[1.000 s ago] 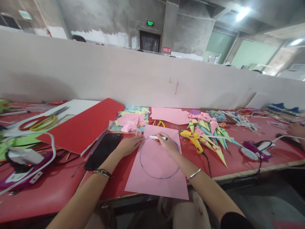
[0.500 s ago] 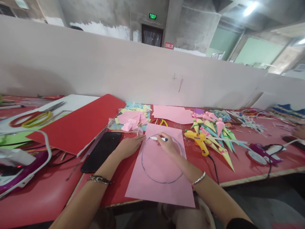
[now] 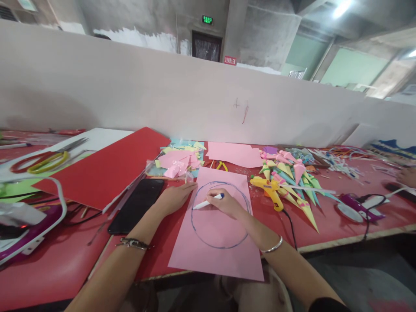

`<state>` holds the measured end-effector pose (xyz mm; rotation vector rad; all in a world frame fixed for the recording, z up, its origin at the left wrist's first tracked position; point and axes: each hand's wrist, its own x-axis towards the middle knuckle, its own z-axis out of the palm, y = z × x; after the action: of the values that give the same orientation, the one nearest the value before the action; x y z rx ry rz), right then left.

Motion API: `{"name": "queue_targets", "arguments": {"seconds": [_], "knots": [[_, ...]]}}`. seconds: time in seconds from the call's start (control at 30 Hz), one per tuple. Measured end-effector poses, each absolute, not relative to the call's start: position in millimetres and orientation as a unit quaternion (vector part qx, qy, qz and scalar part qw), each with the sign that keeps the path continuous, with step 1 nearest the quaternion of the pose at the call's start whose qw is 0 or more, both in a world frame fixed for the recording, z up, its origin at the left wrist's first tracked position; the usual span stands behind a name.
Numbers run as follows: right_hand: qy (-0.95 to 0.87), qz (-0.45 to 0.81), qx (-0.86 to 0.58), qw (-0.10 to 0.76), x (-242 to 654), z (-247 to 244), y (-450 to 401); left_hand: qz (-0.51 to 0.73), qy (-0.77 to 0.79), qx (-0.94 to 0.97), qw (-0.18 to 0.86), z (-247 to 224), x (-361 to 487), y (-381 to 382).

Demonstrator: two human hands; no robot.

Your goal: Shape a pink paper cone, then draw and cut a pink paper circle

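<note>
A pink paper sheet (image 3: 214, 264) lies on the red table in front of me, with a large dark circle drawn on it. My right hand (image 3: 225, 203) grips a white marker (image 3: 205, 203) with a blue end, its tip at the left side of the circle line. Flat beside the sheet's upper left edge rests my left hand (image 3: 177, 197), fingers stretched out and fingertips at the paper's edge. A black phone (image 3: 138, 206) lies just left of that hand. Right of the sheet is a yellow glue gun (image 3: 271, 190) with a long glue stick in it.
Paper cones (image 3: 299, 177) are piled behind the glue gun. At the left lie red cardboard (image 3: 113, 167), scissors (image 3: 48, 162) and a purple power strip (image 3: 35, 236). Pink paper scraps (image 3: 177, 160) sit behind my left hand. Another person's hand (image 3: 407, 177) shows at the right edge.
My right hand has moved the marker down and left along the circle, from its upper left to its left side. My left hand stays in place.
</note>
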<state>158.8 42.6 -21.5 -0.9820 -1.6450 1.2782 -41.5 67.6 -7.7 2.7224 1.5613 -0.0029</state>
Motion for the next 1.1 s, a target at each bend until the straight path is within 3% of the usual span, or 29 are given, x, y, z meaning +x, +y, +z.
{"name": "queue_targets", "arguments": {"seconds": [0.1,0.27,0.43,0.9,1.1], "knots": [[-0.650,0.515,-0.387,0.402,159.7,-21.5,44.2,0.008,0.496,0.868,0.005,-9.9,-42.5,69.1],[-0.598,0.460,-0.446,0.482,153.4,-32.6,54.5,0.026,0.494,0.869,0.012,-11.9,-43.2,70.0],[-0.609,0.429,-0.446,0.496,151.2,-31.3,51.7,0.036,0.496,0.867,0.018,-11.9,-43.2,69.3],[-0.693,0.557,-0.330,0.315,164.7,-14.0,38.8,0.039,0.500,0.865,0.015,-10.1,-41.9,67.9],[-0.631,0.517,-0.396,0.421,156.2,-20.7,44.9,0.037,0.500,0.865,0.020,-10.7,-41.9,68.8]]}}
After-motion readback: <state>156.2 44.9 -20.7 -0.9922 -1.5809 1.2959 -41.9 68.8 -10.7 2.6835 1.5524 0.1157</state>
